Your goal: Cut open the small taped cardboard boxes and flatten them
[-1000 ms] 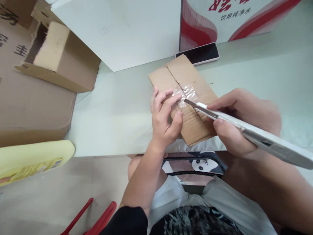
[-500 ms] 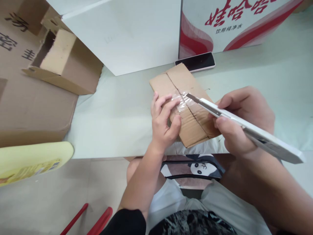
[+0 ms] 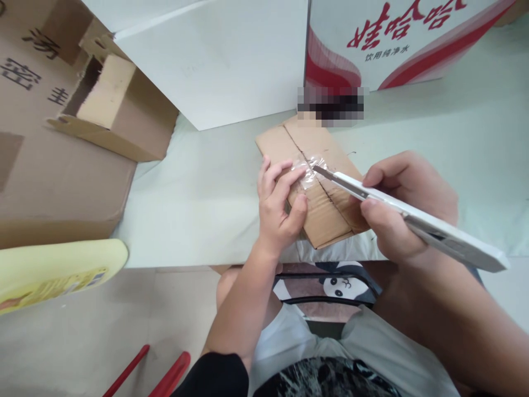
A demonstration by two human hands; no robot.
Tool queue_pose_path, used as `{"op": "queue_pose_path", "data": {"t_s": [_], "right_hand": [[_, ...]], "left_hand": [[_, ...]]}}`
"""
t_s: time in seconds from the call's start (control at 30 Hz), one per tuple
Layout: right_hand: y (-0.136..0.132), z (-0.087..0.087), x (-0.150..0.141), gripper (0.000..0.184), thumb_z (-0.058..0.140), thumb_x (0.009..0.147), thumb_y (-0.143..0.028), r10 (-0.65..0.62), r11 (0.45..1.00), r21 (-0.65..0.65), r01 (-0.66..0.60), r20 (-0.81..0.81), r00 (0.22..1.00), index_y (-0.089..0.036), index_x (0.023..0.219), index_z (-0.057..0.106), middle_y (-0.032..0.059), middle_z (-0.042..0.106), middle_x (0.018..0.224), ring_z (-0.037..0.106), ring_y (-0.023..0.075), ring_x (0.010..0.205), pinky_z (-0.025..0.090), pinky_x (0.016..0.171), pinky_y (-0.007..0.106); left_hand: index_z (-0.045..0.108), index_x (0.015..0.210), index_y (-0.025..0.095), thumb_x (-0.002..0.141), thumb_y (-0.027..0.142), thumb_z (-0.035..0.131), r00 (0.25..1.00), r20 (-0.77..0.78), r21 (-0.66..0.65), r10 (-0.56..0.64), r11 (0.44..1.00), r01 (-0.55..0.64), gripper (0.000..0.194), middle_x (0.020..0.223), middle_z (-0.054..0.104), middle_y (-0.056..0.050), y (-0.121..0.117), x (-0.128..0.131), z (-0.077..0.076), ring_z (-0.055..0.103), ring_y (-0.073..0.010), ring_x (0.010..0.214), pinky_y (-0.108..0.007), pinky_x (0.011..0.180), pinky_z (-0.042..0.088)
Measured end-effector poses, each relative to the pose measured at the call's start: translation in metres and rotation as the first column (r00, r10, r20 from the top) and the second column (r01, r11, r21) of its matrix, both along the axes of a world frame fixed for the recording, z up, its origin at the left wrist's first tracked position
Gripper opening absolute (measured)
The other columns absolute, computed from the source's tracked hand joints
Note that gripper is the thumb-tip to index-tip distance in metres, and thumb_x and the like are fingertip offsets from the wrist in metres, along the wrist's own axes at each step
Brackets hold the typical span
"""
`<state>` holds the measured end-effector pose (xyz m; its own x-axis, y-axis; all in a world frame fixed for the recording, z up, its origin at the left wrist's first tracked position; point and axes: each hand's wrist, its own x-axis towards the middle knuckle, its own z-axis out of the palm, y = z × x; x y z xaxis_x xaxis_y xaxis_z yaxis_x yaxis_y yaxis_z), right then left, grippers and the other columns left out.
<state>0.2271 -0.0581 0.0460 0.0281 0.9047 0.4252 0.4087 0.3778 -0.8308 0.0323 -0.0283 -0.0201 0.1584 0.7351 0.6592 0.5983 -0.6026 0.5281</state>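
A small brown cardboard box (image 3: 330,212) lies at an angle near the table's front edge, with a dark seam along its top and clear tape (image 3: 303,175) across the seam. My left hand (image 3: 279,207) grips the box along its left side, fingers curved over the top and fingertips at the tape. In my right hand (image 3: 413,204) is a white utility knife (image 3: 433,229), pinched between thumb and fingers with its blade out. The blade tip points at the seam by the tape; whether it touches cannot be told.
Behind the box stand a white carton (image 3: 231,66) and a red-and-white printed carton (image 3: 384,66). A blurred-out dark object (image 3: 339,107) lies before them. At left are a large brown carton (image 3: 70,182), an open cardboard box (image 3: 136,105) and a yellow container (image 3: 61,270).
The knife in my right hand has moved slightly left and down, its tip now nearer the seam. My left hand stays in place on the box.
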Motion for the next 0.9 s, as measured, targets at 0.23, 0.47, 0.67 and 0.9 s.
{"op": "queue_pose_path", "data": {"t_s": [0.23, 0.47, 0.67, 0.9], "right_hand": [[0.0022, -0.0024, 0.0013, 0.009, 0.062, 0.074, -0.021, 0.013, 0.998, 0.058, -0.014, 0.024, 1.0, -0.024, 0.082, 0.059, -0.0056, 0.053, 0.058, 0.044, 0.0107, 0.048, 0.03, 0.044, 0.028], [0.0025, -0.0025, 0.0011, 0.007, 0.064, 0.08, -0.029, -0.001, 0.998, 0.058, -0.002, 0.05, 0.999, -0.027, 0.082, 0.058, -0.0041, 0.054, 0.058, 0.042, 0.0128, 0.046, 0.029, 0.041, 0.028], [0.0027, 0.0011, 0.0005, 0.006, 0.064, 0.079, -0.027, 0.018, 0.998, 0.057, -0.021, 0.057, 0.998, -0.027, 0.082, 0.058, -0.0062, 0.055, 0.056, 0.043, 0.0107, 0.043, 0.029, 0.039, 0.026], [0.0063, 0.0018, 0.0017, 0.006, 0.063, 0.078, -0.027, 0.042, 0.996, 0.08, -0.047, 0.072, 0.997, -0.026, 0.08, 0.058, -0.0064, 0.056, 0.057, 0.042, 0.0089, 0.041, 0.029, 0.038, 0.025]], "left_hand": [[0.064, 0.129, 0.024, 0.107, 0.048, 0.045, 1.0, -0.002, -0.008, -0.02, 1.0, 0.02, 0.038, 0.132, 0.064, -0.01, -0.0005, -0.0018, 0.0015, 0.061, -0.0271, 0.135, -0.058, 0.133, 0.031], [0.065, 0.128, 0.023, 0.108, 0.049, 0.043, 1.0, -0.001, 0.011, -0.001, 1.0, 0.001, 0.039, 0.131, 0.065, -0.009, 0.0001, 0.0001, 0.0011, 0.062, -0.0255, 0.133, -0.058, 0.132, 0.034], [0.065, 0.128, 0.023, 0.108, 0.049, 0.043, 1.0, -0.014, 0.02, 0.006, 1.0, -0.006, 0.038, 0.129, 0.066, -0.009, 0.0003, 0.0002, 0.0032, 0.063, -0.0253, 0.131, -0.058, 0.131, 0.036], [0.063, 0.13, 0.025, 0.108, 0.049, 0.042, 1.0, 0.011, 0.0, -0.002, 1.0, 0.002, 0.039, 0.135, 0.062, -0.01, 0.0001, -0.0001, -0.0006, 0.059, -0.0277, 0.137, -0.059, 0.133, 0.031]]}}
